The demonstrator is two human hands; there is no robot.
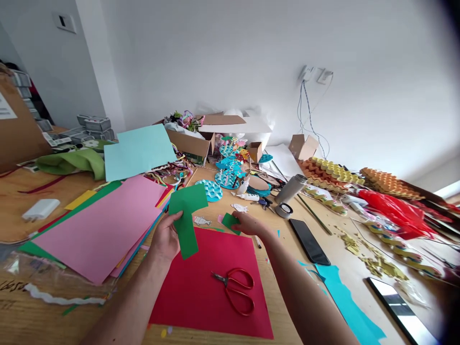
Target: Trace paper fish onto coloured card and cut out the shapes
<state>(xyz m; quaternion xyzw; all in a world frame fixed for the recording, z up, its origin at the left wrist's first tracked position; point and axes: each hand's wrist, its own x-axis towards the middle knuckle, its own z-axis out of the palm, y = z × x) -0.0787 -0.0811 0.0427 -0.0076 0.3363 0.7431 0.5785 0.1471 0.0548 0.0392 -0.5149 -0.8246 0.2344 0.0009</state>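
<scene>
- Your left hand [168, 237]: holding the green sheet [187, 215] over the red paper [194, 292]; a tighter grip could crease it.
- Your right hand [247, 223]: pinching the green scrap [229, 222] beyond; careless release could lose it.

A craft workspace, this one, busy from edge to edge!
Just look at that table [36, 326]: scissors [226, 281] lying on red paper [194, 292], a green cut-out [187, 211], a stack of coloured sheets [104, 230], bright egg cartons [334, 170] over on the right, and a cardboard box [192, 144] brimming with colourful bits behind.
</scene>
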